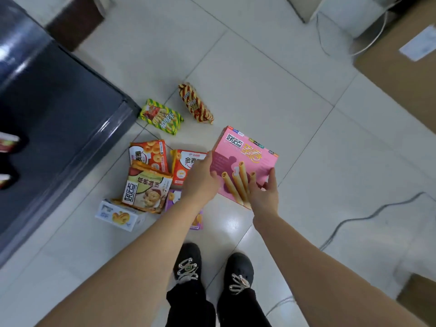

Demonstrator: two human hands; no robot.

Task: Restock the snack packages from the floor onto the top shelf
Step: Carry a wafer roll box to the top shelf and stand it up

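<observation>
Forearms (132, 263) out; left hand (200, 181) gripped pink box (245, 154) by its left edge, right hand (264, 197) clasped near corner, box between them.

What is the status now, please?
Left hand, right hand both hold pink box. Other packs lie on floor. Nothing blocks the box.

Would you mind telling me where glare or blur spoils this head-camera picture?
Head view: a bright reflection glares off the floor tile just below the pink box, and streaks cross the dark glossy unit; corners and left edge are smeared, the box print is readable; the wide lens bows the tile joints.
</observation>
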